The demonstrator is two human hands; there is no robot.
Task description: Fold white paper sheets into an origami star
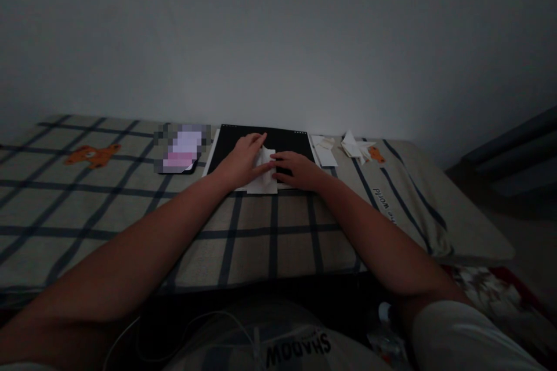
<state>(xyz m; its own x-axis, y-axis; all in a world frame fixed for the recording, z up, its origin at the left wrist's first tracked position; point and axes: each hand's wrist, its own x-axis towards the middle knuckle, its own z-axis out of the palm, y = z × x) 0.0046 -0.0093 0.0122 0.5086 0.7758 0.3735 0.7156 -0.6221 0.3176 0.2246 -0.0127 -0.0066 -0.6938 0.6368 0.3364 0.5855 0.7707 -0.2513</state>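
Note:
A white sheet of paper (263, 181), partly folded, lies on the front edge of a black board (287, 140) on a checked bed cover. My left hand (242, 159) rests on the paper's left side, fingers pinched on a raised fold near its top. My right hand (296, 169) lies to the right of it, fingers pressed flat against the paper's right edge. Both forearms reach forward over the bed.
A phone with a lit, blurred screen (181, 151) lies left of the board. Folded white paper pieces (353, 146) and a loose sheet (325, 152) lie to its right. The bed cover (130, 208) has dark grid lines and orange bear prints. A grey wall stands behind.

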